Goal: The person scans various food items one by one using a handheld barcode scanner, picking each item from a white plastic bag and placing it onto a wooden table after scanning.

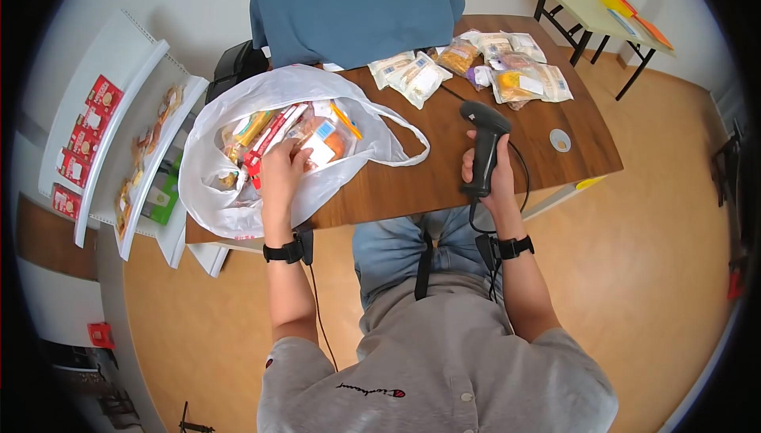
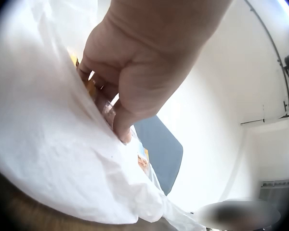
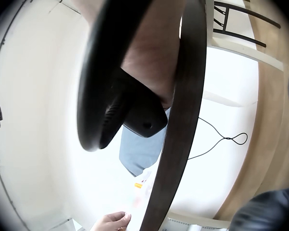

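Observation:
My left hand [image 1: 284,170] reaches into an open white plastic bag [image 1: 226,147], its fingers bent down among wrapped foods. Beside its fingertips lie a clear pack with orange contents [image 1: 331,143] and a long red-and-white packet [image 1: 273,130]. In the left wrist view, clear wrapping shows between thumb and fingers of the left hand [image 2: 135,72], while the bag's side [image 2: 72,149] hides the fingertips; I cannot tell whether they grip a pack. My right hand [image 1: 498,175] grips a black barcode scanner [image 1: 481,151] by its handle, upright over the table's front edge.
Several wrapped food packs [image 1: 519,68] lie at the back right of the brown table [image 1: 380,187]. A blue cloth [image 1: 357,13] covers something bulky behind the bag. A round white sticker [image 1: 560,141] is at the right. Shelves [image 1: 151,68] with red boxes stand left. The scanner's cable [image 1: 526,171] hangs beside my wrist.

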The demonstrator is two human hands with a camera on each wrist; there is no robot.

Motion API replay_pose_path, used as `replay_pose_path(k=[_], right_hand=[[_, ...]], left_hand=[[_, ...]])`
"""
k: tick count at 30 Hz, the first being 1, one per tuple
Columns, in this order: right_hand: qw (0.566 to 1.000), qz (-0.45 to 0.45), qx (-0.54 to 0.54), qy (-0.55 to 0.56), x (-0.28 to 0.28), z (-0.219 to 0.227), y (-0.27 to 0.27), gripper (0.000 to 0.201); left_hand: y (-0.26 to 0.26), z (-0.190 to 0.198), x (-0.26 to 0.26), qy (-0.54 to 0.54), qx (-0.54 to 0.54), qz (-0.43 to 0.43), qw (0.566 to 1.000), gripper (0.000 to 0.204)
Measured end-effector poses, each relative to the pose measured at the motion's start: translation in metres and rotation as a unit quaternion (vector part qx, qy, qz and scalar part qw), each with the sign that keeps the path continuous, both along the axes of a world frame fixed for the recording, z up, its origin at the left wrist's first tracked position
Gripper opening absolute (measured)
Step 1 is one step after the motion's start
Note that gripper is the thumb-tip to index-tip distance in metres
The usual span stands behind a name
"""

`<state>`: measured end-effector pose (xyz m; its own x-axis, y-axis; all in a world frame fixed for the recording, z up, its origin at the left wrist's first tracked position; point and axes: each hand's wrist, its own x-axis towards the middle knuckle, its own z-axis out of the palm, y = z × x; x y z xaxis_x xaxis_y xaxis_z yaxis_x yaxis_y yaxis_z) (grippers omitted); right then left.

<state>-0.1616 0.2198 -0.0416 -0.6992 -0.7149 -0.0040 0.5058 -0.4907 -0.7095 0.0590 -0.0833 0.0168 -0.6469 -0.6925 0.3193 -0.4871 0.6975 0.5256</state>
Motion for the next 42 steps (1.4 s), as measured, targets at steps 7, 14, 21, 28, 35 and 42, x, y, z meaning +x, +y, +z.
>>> replay_pose_path(k=[7, 14, 21, 28, 35, 42], right_hand=[[1.0, 0.003, 0.012, 0.015, -0.001, -0.005, -0.002, 0.067], [1.0, -0.003, -0.002, -0.009, -0.001, -0.005, -0.002, 0.067], [0.999, -0.002, -0.014, -0.04, -0.002, -0.003, 0.003, 0.068], [0.995, -0.004, -0.033, -0.091, -0.005, -0.001, 0.006, 0.07], [0.994, 0.017, -0.039, -0.097, -0.01, -0.001, 0.003, 0.077], [0.998, 0.051, -0.005, -0.035, -0.007, 0.007, 0.002, 0.09]], left_hand=[[0.017, 0.011, -0.01, 0.059, -0.254, -0.018, 0.965, 0.025], [0.033, 0.023, -0.038, 0.092, -0.13, -0.114, 0.981, 0.019], [0.051, 0.029, -0.148, 0.061, -0.002, -0.17, 0.984, 0.022], [0.051, -0.012, -0.25, -0.123, 0.018, -0.032, 0.992, 0.06], [0.056, -0.023, -0.254, -0.03, 0.055, -0.087, 0.994, 0.053], [0.054, -0.033, -0.225, 0.155, 0.308, -0.224, 0.912, 0.038]])
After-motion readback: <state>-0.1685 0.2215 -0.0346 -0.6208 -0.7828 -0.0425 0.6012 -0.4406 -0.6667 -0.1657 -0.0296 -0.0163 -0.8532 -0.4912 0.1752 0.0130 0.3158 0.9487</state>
